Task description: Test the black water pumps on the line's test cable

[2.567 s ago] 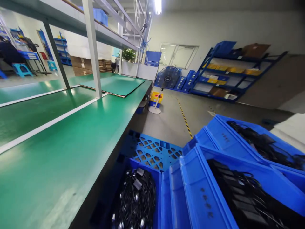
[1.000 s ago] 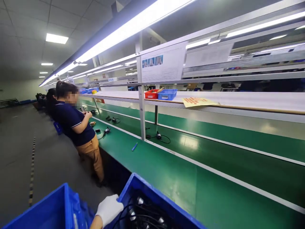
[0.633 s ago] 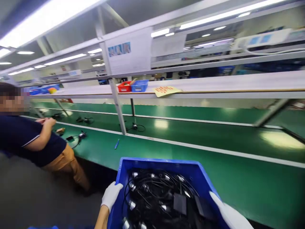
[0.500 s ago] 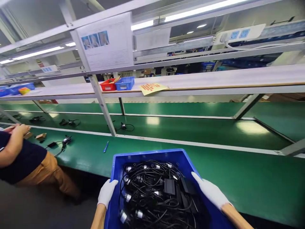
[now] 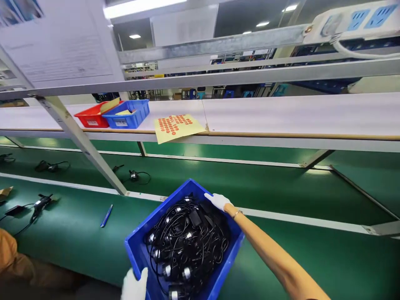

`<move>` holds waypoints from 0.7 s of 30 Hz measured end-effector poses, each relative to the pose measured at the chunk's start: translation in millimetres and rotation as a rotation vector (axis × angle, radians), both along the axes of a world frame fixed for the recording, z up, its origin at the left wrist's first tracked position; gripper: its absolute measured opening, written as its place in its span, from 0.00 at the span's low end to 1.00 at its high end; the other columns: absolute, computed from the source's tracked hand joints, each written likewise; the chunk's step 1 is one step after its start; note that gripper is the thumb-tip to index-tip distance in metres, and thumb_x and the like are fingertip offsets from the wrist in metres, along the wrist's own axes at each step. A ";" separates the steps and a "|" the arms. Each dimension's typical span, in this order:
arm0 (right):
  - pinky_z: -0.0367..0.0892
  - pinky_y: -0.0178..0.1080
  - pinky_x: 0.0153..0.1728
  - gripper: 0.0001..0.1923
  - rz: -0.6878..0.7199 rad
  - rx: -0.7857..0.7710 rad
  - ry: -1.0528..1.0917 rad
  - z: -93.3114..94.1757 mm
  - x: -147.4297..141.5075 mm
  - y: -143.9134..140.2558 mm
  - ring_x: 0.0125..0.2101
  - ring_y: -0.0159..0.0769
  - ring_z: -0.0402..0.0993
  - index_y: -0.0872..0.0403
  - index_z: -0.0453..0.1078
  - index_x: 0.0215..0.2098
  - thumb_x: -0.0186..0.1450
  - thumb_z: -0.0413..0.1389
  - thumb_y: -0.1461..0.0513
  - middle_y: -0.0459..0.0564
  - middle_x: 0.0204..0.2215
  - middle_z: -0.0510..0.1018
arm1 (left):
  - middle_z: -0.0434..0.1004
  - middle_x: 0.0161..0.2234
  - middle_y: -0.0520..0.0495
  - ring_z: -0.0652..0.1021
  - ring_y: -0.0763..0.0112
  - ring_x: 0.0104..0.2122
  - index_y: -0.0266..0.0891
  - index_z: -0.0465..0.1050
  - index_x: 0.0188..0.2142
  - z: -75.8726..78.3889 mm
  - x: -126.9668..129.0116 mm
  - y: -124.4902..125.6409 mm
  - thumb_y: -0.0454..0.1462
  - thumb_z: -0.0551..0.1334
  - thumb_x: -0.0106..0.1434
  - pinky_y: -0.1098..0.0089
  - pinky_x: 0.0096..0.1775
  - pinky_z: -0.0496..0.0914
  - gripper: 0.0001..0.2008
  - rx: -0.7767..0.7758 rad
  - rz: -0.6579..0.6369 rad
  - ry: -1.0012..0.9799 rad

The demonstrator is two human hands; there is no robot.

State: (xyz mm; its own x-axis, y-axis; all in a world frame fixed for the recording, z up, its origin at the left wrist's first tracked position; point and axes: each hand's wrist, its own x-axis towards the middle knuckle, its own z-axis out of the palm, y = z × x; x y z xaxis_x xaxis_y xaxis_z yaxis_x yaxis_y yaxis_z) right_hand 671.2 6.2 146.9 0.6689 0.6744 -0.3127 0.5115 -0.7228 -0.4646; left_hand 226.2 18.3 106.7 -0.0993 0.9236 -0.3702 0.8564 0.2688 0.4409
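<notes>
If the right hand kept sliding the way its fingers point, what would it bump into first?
The right hand grips the far rim of the blue crate, fingers pointing left and away. Beyond them lies bare green belt, then probably the coiled black cable, though depth is hard to judge.

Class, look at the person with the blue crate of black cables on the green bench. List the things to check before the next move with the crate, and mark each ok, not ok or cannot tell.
1. Left white-gloved hand on the near corner of the blue plastic crate: ok.
2. Right white-gloved hand on the far rim: ok.
3. Crate fully borne by the green bench surface: cannot tell, near corner seems at the edge.
4. Tangled black cables with adapters inside the walls: ok.
5. Blue pen apart from the crate: ok.
</notes>
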 end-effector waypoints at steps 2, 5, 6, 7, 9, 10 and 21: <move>0.72 0.49 0.51 0.19 -0.016 -0.016 0.019 -0.8 -4.1 -11.1 0.47 0.42 0.76 0.58 0.72 0.51 0.73 0.56 0.52 0.53 0.48 0.77 | 0.76 0.56 0.31 0.76 0.47 0.56 0.32 0.68 0.59 24.6 36.6 -2.1 0.46 0.55 0.66 0.54 0.57 0.71 0.27 0.213 -0.069 0.090; 0.67 0.54 0.57 0.17 -0.092 -0.007 0.025 1.1 -23.2 -54.5 0.53 0.44 0.72 0.57 0.72 0.52 0.73 0.56 0.54 0.55 0.52 0.76 | 0.67 0.64 0.35 0.69 0.54 0.64 0.32 0.61 0.65 43.5 115.8 -19.4 0.46 0.54 0.66 0.59 0.65 0.63 0.32 0.177 -0.401 -0.100; 0.65 0.53 0.59 0.16 -0.124 -0.002 0.037 1.4 -31.5 -73.3 0.54 0.44 0.72 0.57 0.72 0.52 0.73 0.54 0.54 0.56 0.53 0.76 | 0.64 0.67 0.35 0.65 0.54 0.66 0.31 0.59 0.67 41.7 141.8 -28.0 0.45 0.56 0.64 0.59 0.67 0.59 0.35 0.126 -0.551 -0.109; 0.64 0.52 0.60 0.17 -0.160 0.004 0.055 1.0 -40.3 -92.7 0.55 0.44 0.72 0.56 0.72 0.53 0.74 0.53 0.55 0.56 0.54 0.76 | 0.60 0.69 0.34 0.61 0.52 0.68 0.29 0.57 0.69 36.3 164.7 -36.6 0.46 0.61 0.60 0.58 0.69 0.54 0.41 0.085 -0.694 -0.080; 0.63 0.49 0.61 0.21 -0.255 0.014 0.096 -1.8 -58.6 -130.2 0.58 0.46 0.71 0.56 0.70 0.57 0.74 0.49 0.53 0.59 0.58 0.74 | 0.51 0.71 0.31 0.53 0.44 0.71 0.26 0.51 0.71 19.1 196.8 -51.3 0.50 0.66 0.53 0.53 0.71 0.45 0.52 -0.029 -0.897 0.030; 0.64 0.48 0.61 0.25 -0.311 0.018 0.113 -3.8 -68.0 -146.8 0.59 0.47 0.70 0.57 0.67 0.61 0.73 0.46 0.52 0.60 0.60 0.72 | 0.48 0.72 0.29 0.50 0.41 0.71 0.25 0.49 0.71 10.1 205.9 -56.2 0.51 0.67 0.51 0.50 0.71 0.42 0.55 -0.063 -0.973 0.084; 0.59 0.45 0.66 0.30 -0.394 0.232 0.214 -5.6 -119.0 -161.6 0.63 0.46 0.66 0.53 0.68 0.59 0.67 0.42 0.49 0.54 0.62 0.71 | 0.69 0.57 0.18 0.68 0.26 0.59 0.23 0.68 0.58 8.4 222.8 -35.8 0.41 0.77 0.32 0.43 0.62 0.60 0.52 -0.348 -0.978 -0.052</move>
